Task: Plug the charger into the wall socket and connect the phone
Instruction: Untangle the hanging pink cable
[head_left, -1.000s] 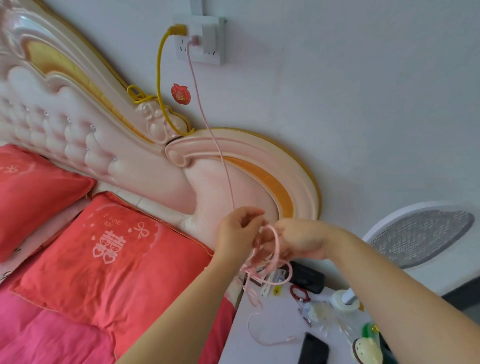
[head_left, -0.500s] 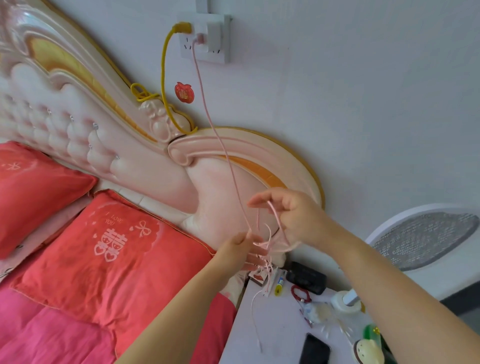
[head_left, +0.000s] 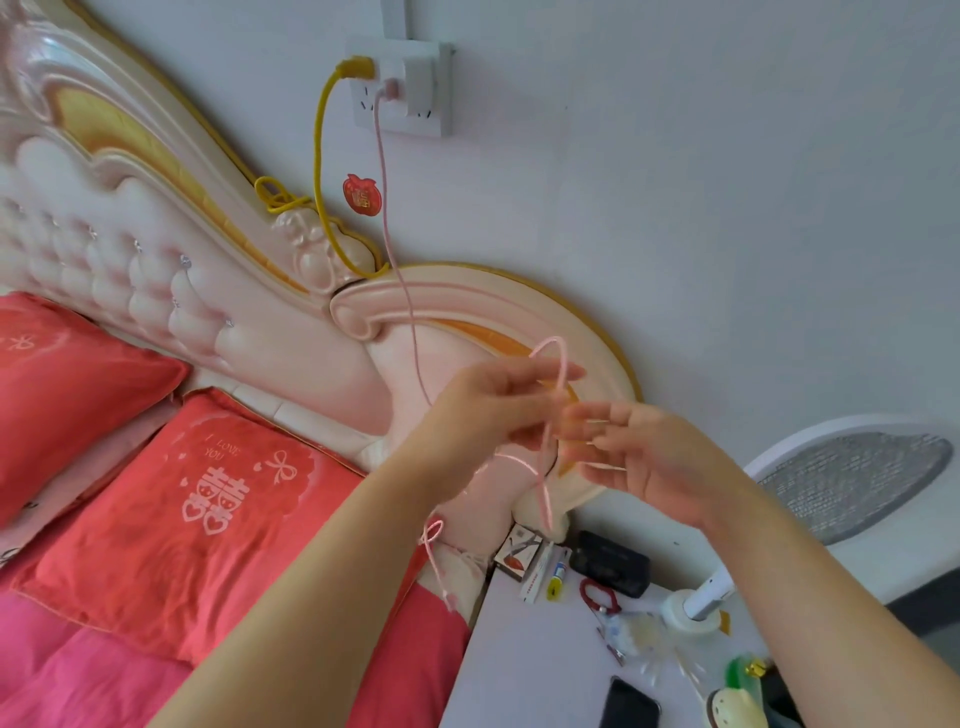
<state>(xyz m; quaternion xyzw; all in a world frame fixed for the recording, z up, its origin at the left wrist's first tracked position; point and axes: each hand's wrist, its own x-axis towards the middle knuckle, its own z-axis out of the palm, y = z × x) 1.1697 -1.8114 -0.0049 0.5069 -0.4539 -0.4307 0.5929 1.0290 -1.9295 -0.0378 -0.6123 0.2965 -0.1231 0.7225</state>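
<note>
A white charger (head_left: 418, 78) sits in the wall socket (head_left: 402, 117), beside a yellow plug. Its pink cable (head_left: 387, 218) runs down the wall to my hands. In front of the headboard my left hand (head_left: 483, 415) holds the cable, and a loop of it arches over my fingers. The loose end dangles below my left wrist. Just to the right, my right hand (head_left: 644, 457) has its fingers spread and straight, fingertips close to the cable. The dark phone (head_left: 628, 706) lies face up on the white bedside table (head_left: 519, 675) at the bottom of the view.
A yellow cable (head_left: 319, 171) hangs from the socket onto the pink carved headboard (head_left: 208, 291). Red pillows (head_left: 197, 499) lie at left. The bedside table holds a black box (head_left: 613, 564), small packets, a red ring, tape and a fan base (head_left: 691, 608).
My left hand has risen and now carries the cable loop. My right hand has dropped, let go and opened. The bundle of coils has loosened, and the loose end has left the table.
</note>
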